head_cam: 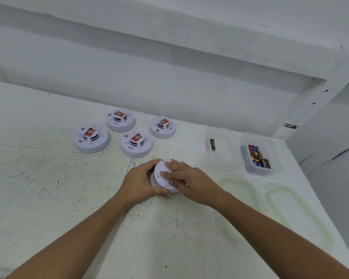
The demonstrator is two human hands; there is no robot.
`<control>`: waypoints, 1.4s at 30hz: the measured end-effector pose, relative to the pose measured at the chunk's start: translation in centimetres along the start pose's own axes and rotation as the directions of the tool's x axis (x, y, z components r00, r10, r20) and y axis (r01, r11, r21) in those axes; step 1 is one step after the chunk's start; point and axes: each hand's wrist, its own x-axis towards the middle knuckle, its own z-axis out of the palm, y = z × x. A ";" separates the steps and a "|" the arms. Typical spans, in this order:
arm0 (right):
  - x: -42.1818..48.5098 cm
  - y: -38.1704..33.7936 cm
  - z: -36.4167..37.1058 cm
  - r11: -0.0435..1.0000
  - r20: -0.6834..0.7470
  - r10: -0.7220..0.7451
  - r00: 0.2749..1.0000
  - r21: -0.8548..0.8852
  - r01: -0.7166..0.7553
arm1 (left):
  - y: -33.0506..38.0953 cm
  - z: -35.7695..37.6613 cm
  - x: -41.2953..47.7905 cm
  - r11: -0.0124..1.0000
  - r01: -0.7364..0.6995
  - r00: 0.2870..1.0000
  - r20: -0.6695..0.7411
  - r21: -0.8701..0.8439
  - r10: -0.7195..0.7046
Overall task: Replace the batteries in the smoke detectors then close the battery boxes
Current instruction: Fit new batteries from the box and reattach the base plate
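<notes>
White-painted worktable [48, 188], scuffed and speckled, pushed up against a white wall [169, 67] with a ledge running along it.

Front centre: held detector [161, 167], round and white, caught between both hands. It sits tilted, flat side turned up toward the camera (cannot tell whether its lower edge touches the table).
- Left hand [140, 182] cups the left rim, fingers curled round the far edge, thumb hooked on the near edge.
- Right hand [189, 182] comes in from the right, fingers bent and spread over the flat face, gripping it. These fingers hide the battery box, so its state cannot be told.

Behind the hands, 4 units sit flat, sensor side up, each with a red label on its raised centre, near one another but apart:
- left detector [92, 138]
- back detector [120, 120]
- middle detector [137, 143], nearest the hands
- right detector [162, 126]

Right of that group, 2 clear plastic tubs stand side by side.
- Near tub [226, 158] holds 1 green battery [212, 144] lying along its left wall.
- Far tub [276, 158] holds a heap of mixed batteries [257, 157] in red, blue, yellow and black.

Faint yellowish loop stains [240, 190] mark the tabletop in front of the tubs.
</notes>
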 end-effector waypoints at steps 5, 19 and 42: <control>-0.1 0.1 0.6 0.999 -0.030 0.022 0.999 0.031 -0.021 | -0.1 0.1 0.0 1.000 0.002 1.000 -0.003 0.011 -0.002; -0.2 -0.9 2.0 0.993 -0.136 0.118 0.984 0.039 -0.114 | 0.0 0.3 -0.1 1.000 -0.018 1.000 -0.012 0.003 0.018; -2.4 0.3 3.2 0.952 -0.319 0.187 0.929 0.292 -0.091 | 0.8 0.2 -0.9 1.000 0.012 0.999 -0.035 -0.014 -0.012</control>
